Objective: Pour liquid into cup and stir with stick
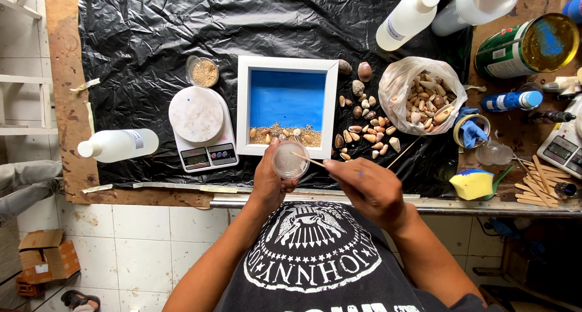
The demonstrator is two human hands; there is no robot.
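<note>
My left hand (pixel 271 180) holds a small clear plastic cup (pixel 290 160) near the table's front edge. My right hand (pixel 364 183) pinches a thin wooden stick (pixel 306 160) whose tip is inside the cup. Just beyond the cup lies a white-framed box (pixel 286 104) with a blue bottom and a strip of sand and small shells along its near side. Loose seashells (pixel 364 124) lie to the right of the frame on the black plastic sheet (pixel 151 39).
A white kitchen scale (pixel 200 127) sits left of the frame, a small cup of sand (pixel 204 72) behind it. A white bottle (pixel 118 144) lies at left. A bag of shells (pixel 427 100), bottles (pixel 409 18), a tin can (pixel 526 45), tape, sponge (pixel 471 183) and wooden sticks (pixel 536 184) crowd the right.
</note>
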